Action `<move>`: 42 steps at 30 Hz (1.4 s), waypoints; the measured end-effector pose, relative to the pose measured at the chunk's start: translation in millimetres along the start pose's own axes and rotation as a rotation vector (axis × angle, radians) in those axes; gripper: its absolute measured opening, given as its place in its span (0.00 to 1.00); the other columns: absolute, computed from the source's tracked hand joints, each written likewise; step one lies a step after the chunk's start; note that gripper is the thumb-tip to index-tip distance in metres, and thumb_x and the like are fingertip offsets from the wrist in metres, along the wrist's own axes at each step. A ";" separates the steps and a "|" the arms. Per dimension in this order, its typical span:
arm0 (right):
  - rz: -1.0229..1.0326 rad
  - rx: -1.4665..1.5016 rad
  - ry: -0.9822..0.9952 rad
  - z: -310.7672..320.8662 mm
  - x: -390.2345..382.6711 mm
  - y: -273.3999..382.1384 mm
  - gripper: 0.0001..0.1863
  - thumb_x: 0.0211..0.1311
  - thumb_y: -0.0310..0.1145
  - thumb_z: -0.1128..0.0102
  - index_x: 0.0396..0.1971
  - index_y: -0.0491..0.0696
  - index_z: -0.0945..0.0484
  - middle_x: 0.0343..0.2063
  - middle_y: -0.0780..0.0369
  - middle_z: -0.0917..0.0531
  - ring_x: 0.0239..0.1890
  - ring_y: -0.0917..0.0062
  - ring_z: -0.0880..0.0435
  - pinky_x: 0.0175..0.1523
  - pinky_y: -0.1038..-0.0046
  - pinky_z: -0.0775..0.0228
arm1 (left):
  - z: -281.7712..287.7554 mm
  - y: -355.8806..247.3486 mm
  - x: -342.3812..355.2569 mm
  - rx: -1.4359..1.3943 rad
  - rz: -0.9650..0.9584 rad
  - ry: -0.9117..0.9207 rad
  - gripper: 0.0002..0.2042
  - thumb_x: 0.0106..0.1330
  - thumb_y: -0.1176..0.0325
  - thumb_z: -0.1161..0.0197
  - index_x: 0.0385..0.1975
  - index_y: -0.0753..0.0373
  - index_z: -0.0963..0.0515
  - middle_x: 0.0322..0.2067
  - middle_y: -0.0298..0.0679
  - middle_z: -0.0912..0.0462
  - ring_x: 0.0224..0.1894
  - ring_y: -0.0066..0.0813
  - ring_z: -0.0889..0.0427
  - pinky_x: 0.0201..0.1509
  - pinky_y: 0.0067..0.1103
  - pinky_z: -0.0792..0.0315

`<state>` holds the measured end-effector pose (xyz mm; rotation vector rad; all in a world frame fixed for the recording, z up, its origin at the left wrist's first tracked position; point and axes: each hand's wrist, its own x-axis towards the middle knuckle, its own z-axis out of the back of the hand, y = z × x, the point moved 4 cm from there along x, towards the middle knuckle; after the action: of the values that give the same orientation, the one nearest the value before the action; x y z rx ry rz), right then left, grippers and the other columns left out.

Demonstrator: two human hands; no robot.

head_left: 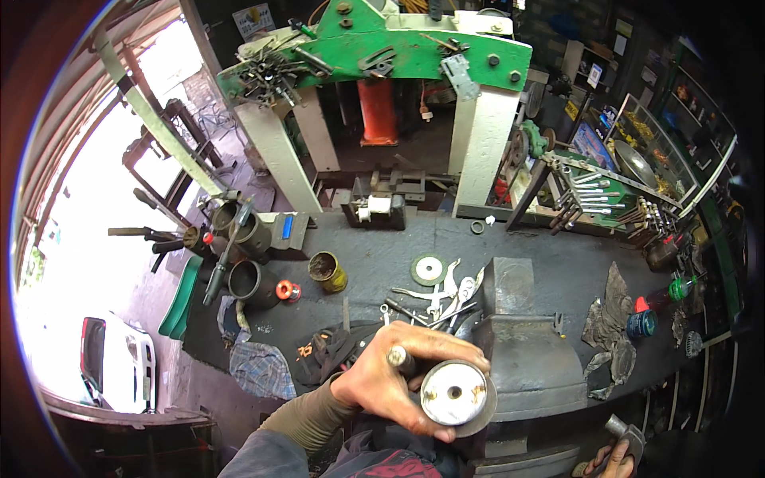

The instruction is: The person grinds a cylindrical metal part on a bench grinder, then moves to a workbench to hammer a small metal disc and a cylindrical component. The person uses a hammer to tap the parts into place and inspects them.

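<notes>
My left hand [370, 378], at the lower centre, grips a metal cylinder [454, 393] with a round silvery end face, a central hole and rusty marks; a short metal stub [398, 356] sticks up between thumb and fingers. My right hand [615, 462], at the lower right edge, is closed around a hammer [625, 434]. Just beyond the cylinder are a blocky metal vice or anvil [526, 366] and loose wrenches, pliers [449, 293] and a green-rimmed disc [429, 269] on the dark bench [374, 247].
A green-and-white press frame [478, 151] rises at the back. Pipes [247, 279], a yellow can [327, 271] and cloths [263, 370] lie left, rags [610, 327], jars [641, 324] and wrench racks [586, 199] right. A white vehicle [119, 366] shows beyond the bench's left edge.
</notes>
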<state>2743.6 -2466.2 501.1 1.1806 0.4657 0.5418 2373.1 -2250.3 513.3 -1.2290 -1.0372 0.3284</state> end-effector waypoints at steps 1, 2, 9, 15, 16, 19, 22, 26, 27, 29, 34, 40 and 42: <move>-0.022 -0.005 0.026 -0.6 0.2 -3.0 0.21 0.80 0.47 0.45 0.33 0.43 0.22 0.19 0.69 0.25 0.16 0.85 0.32 0.22 0.81 0.41 | 4.0 3.3 -6.9 -0.041 0.027 -0.020 0.37 0.38 0.59 0.10 0.50 0.72 0.15 0.44 0.52 0.10 0.47 0.41 0.09 0.56 0.31 0.17; -0.017 -0.008 0.056 -2.2 0.2 -3.7 0.21 0.80 0.47 0.45 0.32 0.44 0.22 0.20 0.68 0.25 0.17 0.85 0.31 0.22 0.81 0.40 | 8.2 8.4 -13.4 -0.100 0.091 -0.028 0.38 0.37 0.58 0.10 0.50 0.73 0.16 0.44 0.53 0.10 0.47 0.40 0.09 0.56 0.31 0.17; 0.025 0.060 0.183 -17.0 -15.7 6.2 0.21 0.78 0.47 0.43 0.30 0.44 0.24 0.23 0.64 0.21 0.19 0.82 0.28 0.24 0.79 0.37 | 1.8 39.4 -53.5 -0.809 0.246 -0.260 0.43 0.44 0.53 0.19 0.58 0.77 0.25 0.46 0.56 0.16 0.44 0.46 0.13 0.49 0.35 0.16; 0.015 0.095 0.250 -19.1 -27.1 0.8 0.24 0.77 0.51 0.42 0.38 0.40 0.21 0.23 0.63 0.22 0.19 0.82 0.28 0.23 0.80 0.37 | -5.8 51.1 -35.8 -1.404 0.308 -0.528 0.37 0.73 0.40 0.42 0.66 0.71 0.32 0.57 0.52 0.21 0.34 0.33 0.16 0.28 0.25 0.20; 0.057 0.138 0.223 -20.9 -22.8 -9.9 0.25 0.79 0.52 0.44 0.39 0.40 0.24 0.21 0.63 0.25 0.16 0.83 0.31 0.19 0.80 0.40 | -2.2 50.1 -34.4 -1.526 0.295 -0.482 0.37 0.76 0.39 0.46 0.66 0.70 0.32 0.57 0.52 0.21 0.24 0.26 0.19 0.20 0.17 0.24; 0.074 0.166 0.267 -21.5 -21.1 -22.8 0.25 0.81 0.52 0.48 0.41 0.40 0.27 0.21 0.63 0.29 0.14 0.84 0.33 0.18 0.81 0.40 | -5.0 40.0 -29.3 -1.523 0.327 -0.675 0.31 0.77 0.41 0.46 0.62 0.66 0.26 0.55 0.51 0.19 0.16 0.16 0.30 0.13 0.09 0.35; 0.027 0.182 0.300 -21.0 -25.7 -28.1 0.26 0.81 0.52 0.48 0.41 0.39 0.27 0.21 0.63 0.28 0.15 0.83 0.33 0.18 0.81 0.40 | -6.5 33.4 -32.5 -1.426 0.327 -0.611 0.24 0.76 0.42 0.43 0.52 0.59 0.20 0.44 0.39 0.14 0.18 0.16 0.27 0.13 0.09 0.38; 0.020 0.205 0.282 -23.4 -30.4 -29.3 0.27 0.81 0.51 0.48 0.39 0.37 0.26 0.22 0.62 0.27 0.17 0.82 0.31 0.18 0.80 0.38 | -10.6 26.5 -32.8 -1.402 0.319 -0.572 0.22 0.76 0.41 0.42 0.49 0.56 0.19 0.40 0.35 0.14 0.18 0.16 0.29 0.12 0.10 0.39; 0.009 0.220 0.293 -23.6 -31.7 -30.6 0.27 0.81 0.51 0.48 0.38 0.37 0.26 0.21 0.62 0.27 0.16 0.82 0.31 0.18 0.80 0.38 | -11.2 25.1 -33.3 -1.402 0.311 -0.566 0.22 0.76 0.41 0.43 0.49 0.56 0.19 0.40 0.35 0.14 0.18 0.16 0.29 0.12 0.10 0.39; -0.006 0.255 0.309 -25.4 -33.6 -34.9 0.27 0.80 0.52 0.47 0.38 0.37 0.26 0.20 0.62 0.27 0.16 0.82 0.31 0.18 0.80 0.39 | -13.6 22.3 -35.4 -1.446 0.355 -0.611 0.24 0.76 0.40 0.42 0.50 0.57 0.19 0.41 0.38 0.14 0.16 0.16 0.31 0.12 0.09 0.40; -0.052 0.271 0.326 -29.0 -36.9 -41.7 0.28 0.79 0.52 0.45 0.37 0.37 0.26 0.19 0.62 0.28 0.14 0.82 0.31 0.16 0.81 0.40 | -15.3 15.5 -41.3 -1.445 0.476 -0.721 0.26 0.75 0.39 0.42 0.52 0.58 0.20 0.42 0.44 0.13 0.13 0.16 0.35 0.11 0.08 0.42; -0.066 0.304 0.325 -32.5 -36.2 -44.9 0.27 0.79 0.52 0.45 0.39 0.37 0.26 0.20 0.62 0.27 0.14 0.83 0.31 0.16 0.82 0.41 | -17.3 21.0 -49.2 -1.512 0.456 -0.754 0.25 0.76 0.41 0.43 0.52 0.58 0.20 0.44 0.44 0.14 0.14 0.16 0.34 0.11 0.08 0.42; -0.067 0.304 0.320 -32.6 -36.1 -46.5 0.26 0.79 0.52 0.45 0.39 0.38 0.26 0.21 0.62 0.26 0.14 0.84 0.31 0.16 0.82 0.40 | -18.0 26.1 -56.1 -1.678 0.361 -0.677 0.20 0.75 0.56 0.41 0.54 0.67 0.25 0.53 0.47 0.23 0.23 0.17 0.32 0.13 0.10 0.34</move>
<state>2702.7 -2477.7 448.9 1.3674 0.8827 0.6200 2365.6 -2291.6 464.4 -2.9612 -1.7297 0.0688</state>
